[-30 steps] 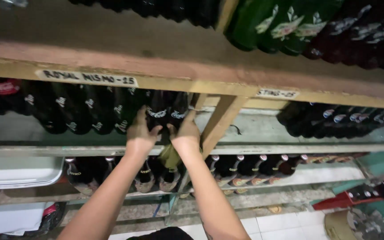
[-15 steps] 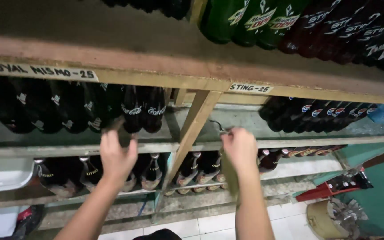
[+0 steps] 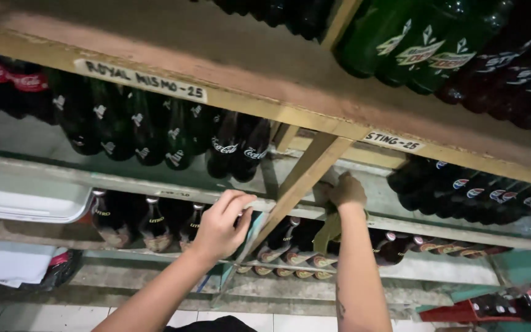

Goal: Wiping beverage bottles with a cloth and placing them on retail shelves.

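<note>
Wooden shelving (image 3: 155, 184) carries rows of dark bottles (image 3: 235, 147); the left hand (image 3: 219, 224) rests on the shelf edge, fingers curled loosely, grasping nothing; the right hand (image 3: 345, 192) presses a greenish cloth (image 3: 330, 230) onto the bare shelf beside the diagonal brace (image 3: 296, 184), fingers clenched around it; wiping appears under way, with shelf left to cover.

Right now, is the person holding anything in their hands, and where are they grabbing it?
The right hand presses a bunched yellowish cloth by its top end against the shelf ledge. The left hand holds nothing; its fingers rest on the ledge's edge.
</note>
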